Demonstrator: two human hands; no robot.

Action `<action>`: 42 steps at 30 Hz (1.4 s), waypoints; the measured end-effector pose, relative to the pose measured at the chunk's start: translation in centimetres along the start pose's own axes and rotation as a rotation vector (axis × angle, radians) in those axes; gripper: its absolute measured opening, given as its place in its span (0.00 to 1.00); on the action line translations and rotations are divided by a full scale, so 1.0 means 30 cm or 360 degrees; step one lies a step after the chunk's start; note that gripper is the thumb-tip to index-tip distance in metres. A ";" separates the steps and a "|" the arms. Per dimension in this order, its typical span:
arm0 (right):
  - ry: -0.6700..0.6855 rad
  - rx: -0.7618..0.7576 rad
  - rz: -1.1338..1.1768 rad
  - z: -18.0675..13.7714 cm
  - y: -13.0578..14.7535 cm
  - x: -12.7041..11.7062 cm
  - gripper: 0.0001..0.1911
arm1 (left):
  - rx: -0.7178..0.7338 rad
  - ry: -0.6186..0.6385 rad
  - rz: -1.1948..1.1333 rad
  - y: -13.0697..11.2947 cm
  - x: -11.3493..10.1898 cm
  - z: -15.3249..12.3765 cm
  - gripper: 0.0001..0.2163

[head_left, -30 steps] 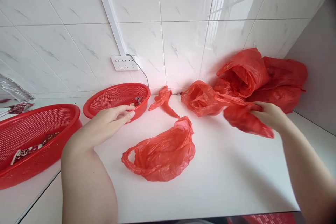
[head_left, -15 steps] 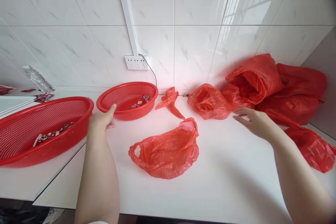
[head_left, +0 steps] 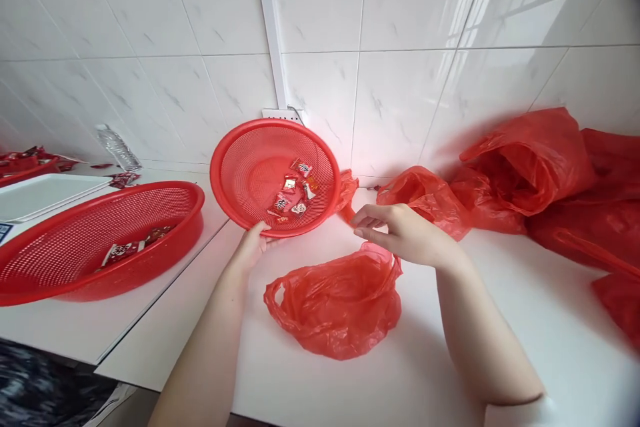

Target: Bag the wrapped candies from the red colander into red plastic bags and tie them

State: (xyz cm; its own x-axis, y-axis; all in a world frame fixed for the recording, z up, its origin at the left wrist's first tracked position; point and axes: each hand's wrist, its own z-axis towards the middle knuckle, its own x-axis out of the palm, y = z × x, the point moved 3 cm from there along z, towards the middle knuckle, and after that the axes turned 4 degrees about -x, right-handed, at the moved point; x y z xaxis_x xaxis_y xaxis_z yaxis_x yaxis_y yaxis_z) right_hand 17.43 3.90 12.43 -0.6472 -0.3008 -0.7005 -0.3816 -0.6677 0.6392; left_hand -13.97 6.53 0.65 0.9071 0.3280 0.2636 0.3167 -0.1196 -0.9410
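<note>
Room: wall [head_left: 320, 13] in glossy white tile, grey-veined; white desk [head_left: 300, 387] below, smooth, w/ a seam on the L side.

L hand [head_left: 253, 243]: closed on near rim of round basket [head_left: 235, 173], thumb over the edge, fingers under. Basket tipped, mouth facing the person; whether its base touches the desk, can't tell. R hand [head_left: 395, 230]: part-open, fingers loosely curled, thumb apart, nothing seen in grip; contact w/ the bag, can't tell.

Key relation: open bag [head_left: 340, 307] lies on desk, nearer the person than the basket and slightly R of it. Bag's long axis approx. L–R, handle loop at L end; R hand is over its far R corner, nearer to it than L hand.

Materials: basket, rigid red plastic, perforated wall. Contents: small wrapped packets [head_left: 289, 183], shiny, red/white print, bunched low on R side. Bag: thin translucent red film, creased, slumped. Also noted: larger basket [head_left: 140, 280], same perf. type, far L; red bags [head_left: 530, 160], crumpled, against wall at R.
</note>
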 end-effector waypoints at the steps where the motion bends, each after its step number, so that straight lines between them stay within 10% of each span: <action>1: 0.0031 0.0016 -0.0029 0.010 -0.010 0.012 0.08 | 0.0021 0.0020 0.0002 0.002 0.010 -0.007 0.05; 11: -0.0110 -0.0137 -0.0288 0.111 -0.163 0.086 0.08 | 0.0068 0.0113 0.0080 0.012 0.100 -0.074 0.07; 19: -0.0031 0.0199 -0.0918 0.163 -0.245 0.201 0.35 | 0.0038 0.0221 0.0190 0.021 0.158 -0.136 0.07; 36: -0.0087 -0.0186 -0.0215 0.148 -0.179 0.127 0.10 | 0.0050 0.0075 0.0194 0.037 0.135 -0.092 0.07; 42: 0.0347 -0.0259 0.0080 0.125 -0.114 0.141 0.04 | 0.0009 0.0223 0.0148 0.040 0.146 -0.096 0.13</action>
State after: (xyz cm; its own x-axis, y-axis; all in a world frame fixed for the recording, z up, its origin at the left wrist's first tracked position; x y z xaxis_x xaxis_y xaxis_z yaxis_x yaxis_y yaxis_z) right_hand 13.54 7.47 8.46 -0.4985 -0.4643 -0.7321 -0.2300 -0.7434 0.6280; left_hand -8.81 5.14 1.28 0.9624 0.1817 0.2019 0.2283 -0.1382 -0.9637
